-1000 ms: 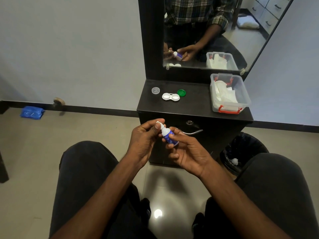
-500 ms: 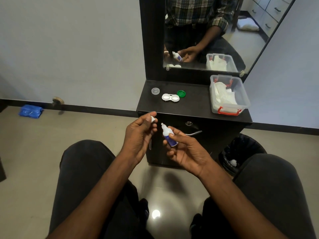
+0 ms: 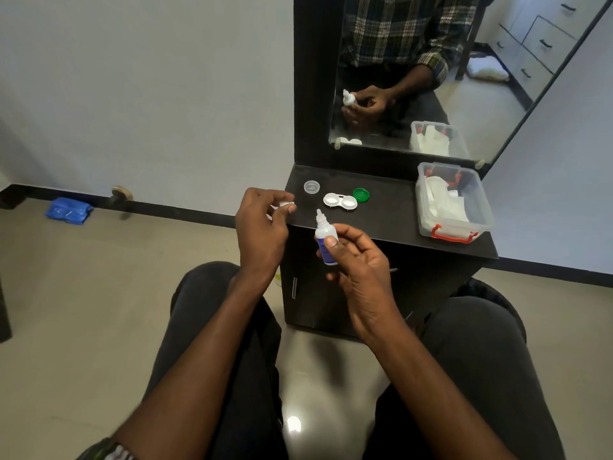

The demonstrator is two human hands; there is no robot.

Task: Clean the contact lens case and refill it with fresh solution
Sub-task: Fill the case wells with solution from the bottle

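Observation:
My right hand (image 3: 356, 260) grips a small white solution bottle (image 3: 325, 232) with a blue label, its nozzle bare and pointing up. My left hand (image 3: 262, 224) pinches the bottle's small white cap (image 3: 286, 204) at the left front edge of the black cabinet top (image 3: 391, 214). On that top lies the open white contact lens case (image 3: 340, 201), both wells uncovered. A clear lid (image 3: 311, 186) sits to its left and a green lid (image 3: 361, 194) to its right. Both hands are in front of the case, apart from it.
A clear plastic box (image 3: 452, 202) with red latches and white tissues stands on the cabinet's right side. A mirror (image 3: 431, 71) rises behind. A black bin (image 3: 491, 293) sits low on the right, partly hidden by my knee. A blue packet (image 3: 68, 210) lies on the floor by the wall.
My left hand twisted the cap off the bottle and carried it up and left toward the cabinet top. My right hand raised the bottle slightly.

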